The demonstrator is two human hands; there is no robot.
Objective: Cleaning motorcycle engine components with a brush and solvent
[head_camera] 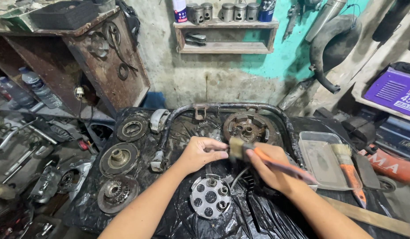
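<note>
Over the black plastic sheet (pixel 178 221), the right hand (pixel 269 166) is closed around the orange handle of a paintbrush (pixel 258 155), its bristles pointing toward the left hand (pixel 200 152), whose fingers curl loosely just beside them; I cannot tell what they pinch. A silvery clutch plate (pixel 210 196) with round holes lies just below both hands, and a rusty clutch hub (pixel 248 127) sits just above them. A second brush (pixel 349 170) rests on a clear tray (pixel 318 159) to the right.

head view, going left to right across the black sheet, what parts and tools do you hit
stack of three round clutch parts → left hand → silver plate with holes → right hand holding orange-handled brush → clear tray → second brush
</note>
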